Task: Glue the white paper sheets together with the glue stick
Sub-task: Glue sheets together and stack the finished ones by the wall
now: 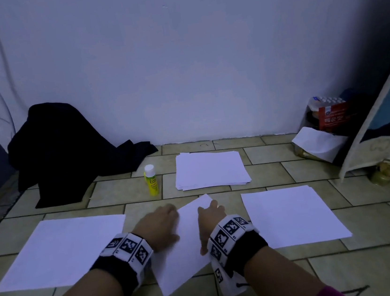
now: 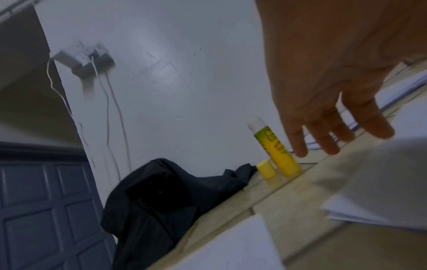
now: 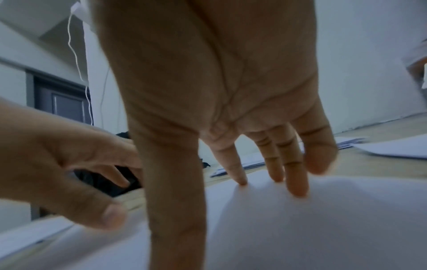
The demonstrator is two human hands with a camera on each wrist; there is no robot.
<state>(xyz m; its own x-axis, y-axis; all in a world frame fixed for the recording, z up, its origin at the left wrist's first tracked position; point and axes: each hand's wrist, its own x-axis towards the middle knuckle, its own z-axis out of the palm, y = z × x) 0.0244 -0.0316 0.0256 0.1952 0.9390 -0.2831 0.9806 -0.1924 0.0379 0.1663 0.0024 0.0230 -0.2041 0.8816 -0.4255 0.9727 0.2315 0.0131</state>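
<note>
Fingers (image 3: 298, 184) flat on paper sheet (image 1: 185, 254)

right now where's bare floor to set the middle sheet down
Bare tile strip lies between the white paper stack and the white sheet at right, and wider tiles near the right wrist. The centre is crowded: both the left hand and right hand press the tilted middle sheet, with the yellow glue stick and its cap just beyond.

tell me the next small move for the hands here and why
Probably press and smooth the middle sheet flat. The right hand rests straight fingers on it, where it bulges upward; the left hand is at its left edge. The glue stick stands uncapped beside its cap, so gluing looks done.
</note>
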